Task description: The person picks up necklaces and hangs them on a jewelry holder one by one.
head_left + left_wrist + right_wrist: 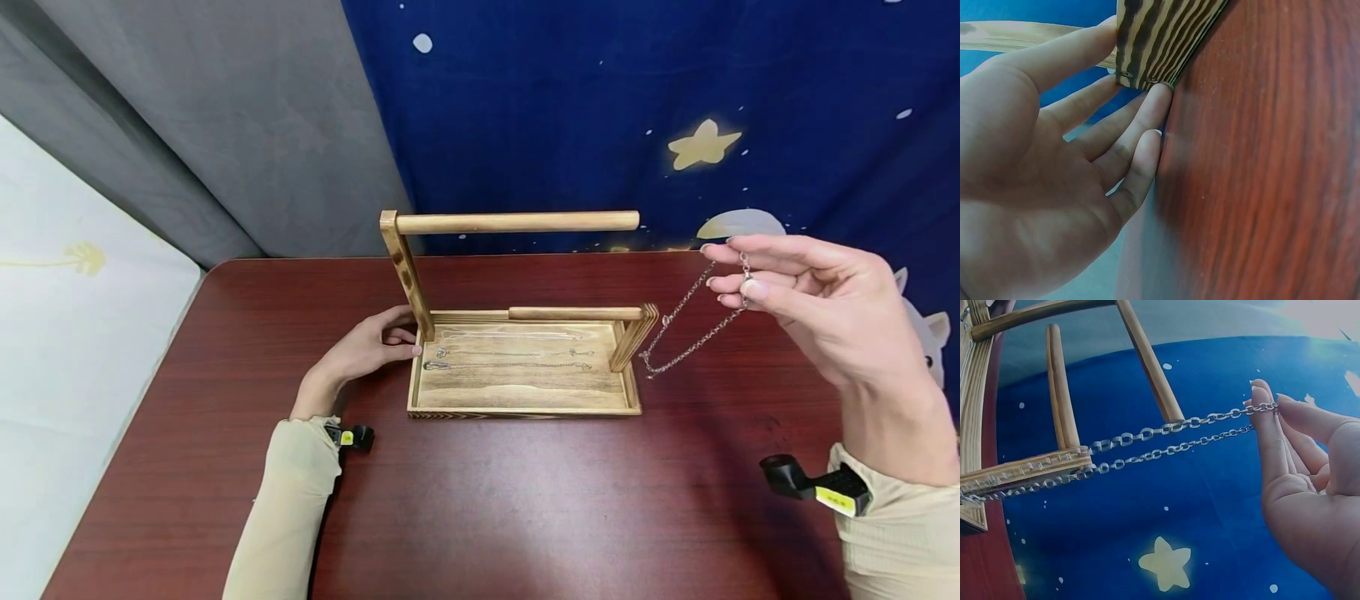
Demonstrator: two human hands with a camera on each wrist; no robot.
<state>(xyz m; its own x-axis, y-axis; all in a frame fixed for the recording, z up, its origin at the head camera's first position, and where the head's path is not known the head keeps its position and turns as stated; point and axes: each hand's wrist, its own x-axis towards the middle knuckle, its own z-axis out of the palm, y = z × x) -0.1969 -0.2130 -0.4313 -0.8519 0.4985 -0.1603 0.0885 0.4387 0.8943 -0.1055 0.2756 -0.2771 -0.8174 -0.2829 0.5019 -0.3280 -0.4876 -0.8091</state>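
Note:
A silver chain necklace (pixel 699 340) with small charms hangs in a loop from my right hand (pixel 840 304), pinched between thumb and fingers. In the right wrist view the chain's links (pixel 1145 434) run in two strands from the fingertips toward the stand. A wooden jewelry stand (pixel 525 410) has a shallow tray base and two horizontal bars. My left hand (pixel 367 343) grips the tray's left end, thumb at the side wall and index finger behind the tall post (pixel 405 275). In the left wrist view its fingertips lie at the striped wooden end (pixel 1160 44).
Several thin chains (pixel 517 364) lie lengthwise in the tray. The upper bar (pixel 517 222) and the lower bar (pixel 576 313) each have one free end. A dark red table (pixel 480 500) bears the stand. Behind hang grey and star-printed blue curtains (pixel 525 100).

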